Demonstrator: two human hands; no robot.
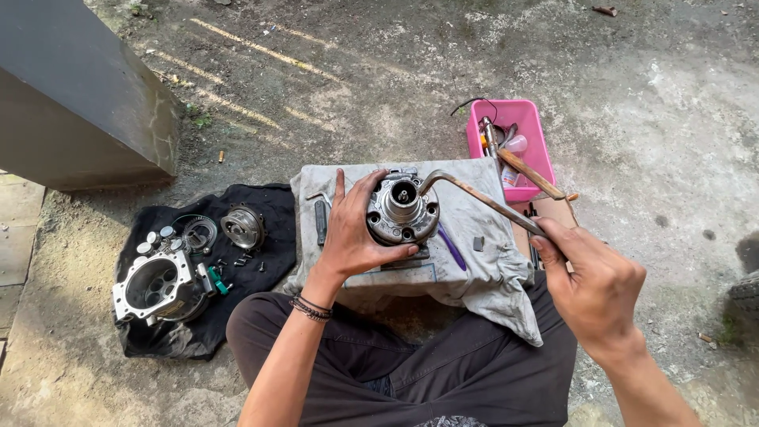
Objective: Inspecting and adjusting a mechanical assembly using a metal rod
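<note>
Bare forearms, dark beaded bracelets (311, 307) on the left wrist, dark brown trousers (411, 368).

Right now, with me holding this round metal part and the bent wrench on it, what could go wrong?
1. The bent rusty metal wrench is gripped at its far end by the right hand; it may slip off the round grey metal housing.
2. Only the left hand steadies that housing on the grey cloth-covered block, so it might twist or tip.
3. Small loose parts on the black cloth could scatter.
</note>
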